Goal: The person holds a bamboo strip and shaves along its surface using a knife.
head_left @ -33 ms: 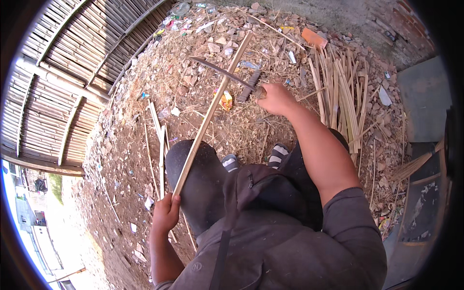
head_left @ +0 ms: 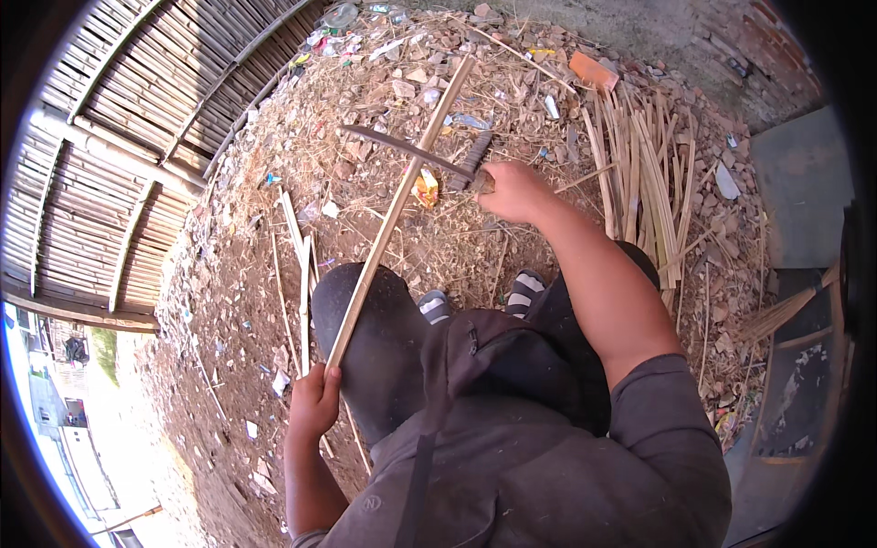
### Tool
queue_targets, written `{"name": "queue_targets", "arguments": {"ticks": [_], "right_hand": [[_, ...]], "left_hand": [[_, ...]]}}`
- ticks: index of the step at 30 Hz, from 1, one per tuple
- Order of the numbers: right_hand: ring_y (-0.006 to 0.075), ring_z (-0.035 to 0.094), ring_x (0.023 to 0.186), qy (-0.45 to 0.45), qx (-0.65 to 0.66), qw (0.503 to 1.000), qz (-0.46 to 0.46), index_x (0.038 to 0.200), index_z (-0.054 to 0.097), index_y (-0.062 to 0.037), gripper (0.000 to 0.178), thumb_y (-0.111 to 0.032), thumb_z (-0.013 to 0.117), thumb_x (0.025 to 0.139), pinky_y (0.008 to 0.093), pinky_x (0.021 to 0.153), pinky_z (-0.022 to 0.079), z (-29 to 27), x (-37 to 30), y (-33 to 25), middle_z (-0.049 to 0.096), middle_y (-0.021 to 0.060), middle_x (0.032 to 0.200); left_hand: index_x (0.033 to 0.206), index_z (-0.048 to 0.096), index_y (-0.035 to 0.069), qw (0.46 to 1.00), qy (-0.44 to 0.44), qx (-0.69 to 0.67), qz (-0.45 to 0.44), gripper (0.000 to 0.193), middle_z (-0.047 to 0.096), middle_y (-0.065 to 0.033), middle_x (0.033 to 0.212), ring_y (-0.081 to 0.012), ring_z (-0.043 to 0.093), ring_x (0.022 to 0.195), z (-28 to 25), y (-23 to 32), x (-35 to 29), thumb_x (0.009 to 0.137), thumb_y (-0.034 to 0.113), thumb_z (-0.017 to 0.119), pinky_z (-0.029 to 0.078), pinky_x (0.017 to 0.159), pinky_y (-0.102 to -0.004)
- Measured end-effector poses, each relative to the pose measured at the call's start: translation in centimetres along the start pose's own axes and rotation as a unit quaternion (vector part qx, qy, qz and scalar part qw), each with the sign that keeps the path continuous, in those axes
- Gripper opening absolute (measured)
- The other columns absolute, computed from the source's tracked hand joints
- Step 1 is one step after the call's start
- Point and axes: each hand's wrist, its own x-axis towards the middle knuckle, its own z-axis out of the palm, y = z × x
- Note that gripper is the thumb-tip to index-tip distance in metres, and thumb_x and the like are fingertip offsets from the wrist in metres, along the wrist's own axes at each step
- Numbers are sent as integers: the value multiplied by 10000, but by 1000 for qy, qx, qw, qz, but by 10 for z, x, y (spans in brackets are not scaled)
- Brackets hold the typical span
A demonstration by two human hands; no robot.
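Observation:
My left hand (head_left: 315,402) is closed around the near end of a long, split bamboo strip (head_left: 388,230). The strip slants up and away across my left thigh. My right hand (head_left: 513,192) grips the handle of a long machete (head_left: 391,142), its dark blade pointing left. The blade crosses the strip on its upper half and appears to touch it. A dark, ridged block (head_left: 471,163) lies on the ground beside the blade, near my right fist.
Several split bamboo strips (head_left: 639,173) are heaped at the right. More strips (head_left: 306,301) lie left of my left knee. Rubble and litter (head_left: 402,89) cover the ground. A bamboo-slat wall (head_left: 164,82) stands at the left, an orange brick piece (head_left: 594,70) at the back.
My right hand and the machete have shifted slightly left and toward me, so the blade crosses the strip lower down. My left hand keeps its place on the strip.

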Motion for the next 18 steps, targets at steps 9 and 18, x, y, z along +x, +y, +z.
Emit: {"name": "queue_targets", "arguments": {"ticks": [9, 18], "right_hand": [[359, 683, 862, -147, 11, 983, -110, 1002, 679, -84, 297, -213, 687, 735, 461, 753, 536, 20, 4, -19, 698, 154, 880], [363, 680, 873, -127, -79, 975, -161, 928, 679, -98, 226, -211, 661, 734, 476, 767, 539, 22, -10, -49, 690, 163, 853]], "left_hand": [[868, 572, 25, 994, 86, 53, 30, 317, 627, -223, 684, -441, 634, 669, 7, 7, -2, 976, 323, 587, 476, 593, -516], [836, 551, 33, 993, 76, 81, 49, 328, 624, -224, 693, -446, 628, 651, 5, 6, 7, 974, 328, 592, 471, 572, -520]]}}
